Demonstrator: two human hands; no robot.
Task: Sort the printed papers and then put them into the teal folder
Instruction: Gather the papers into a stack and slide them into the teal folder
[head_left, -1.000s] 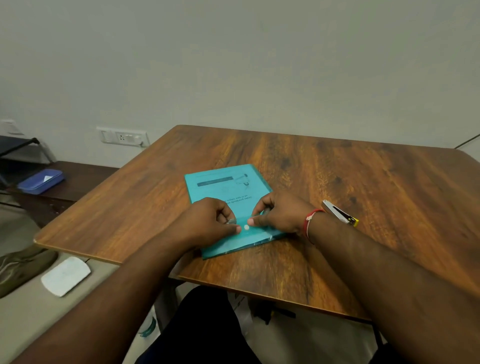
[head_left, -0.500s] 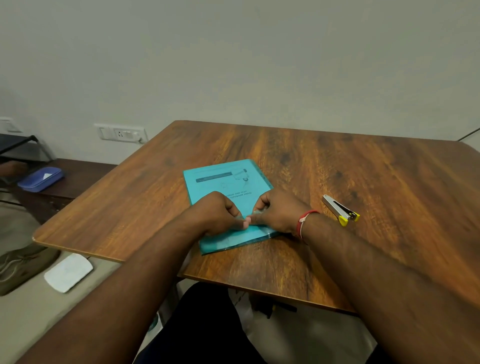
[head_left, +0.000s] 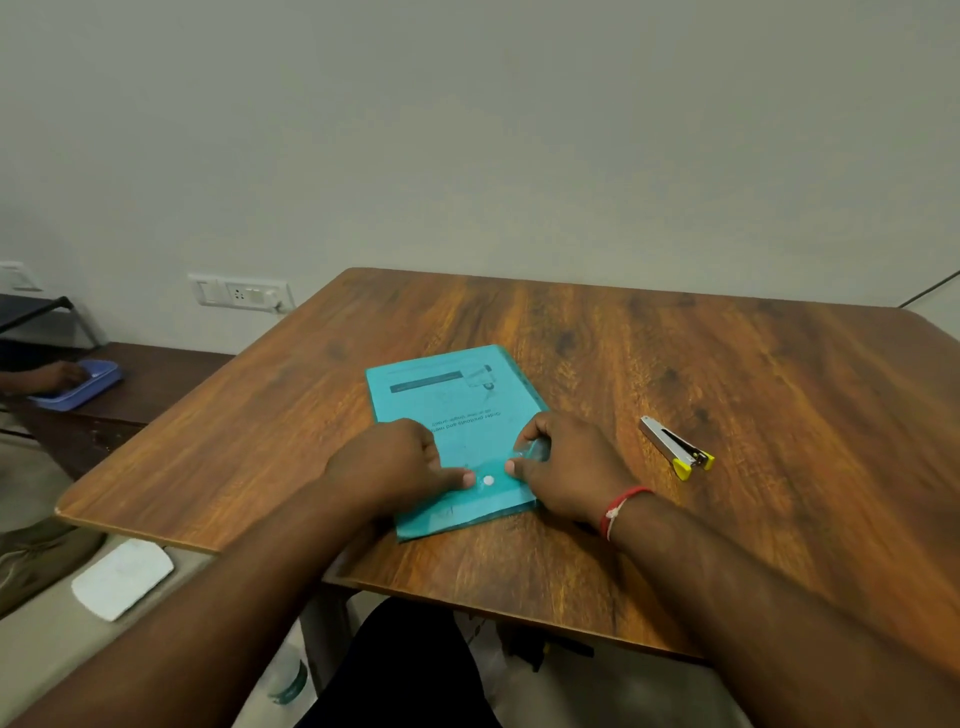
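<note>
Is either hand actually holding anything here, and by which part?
The right hand pinches the teal folder at its closing flap, beside the white snap button. The left hand presses a thumb there; its curled fingers hide any grip.

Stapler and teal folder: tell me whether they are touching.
Apart. The head view shows bare wooden table between the stapler and the teal folder, clear of its right edge.
</note>
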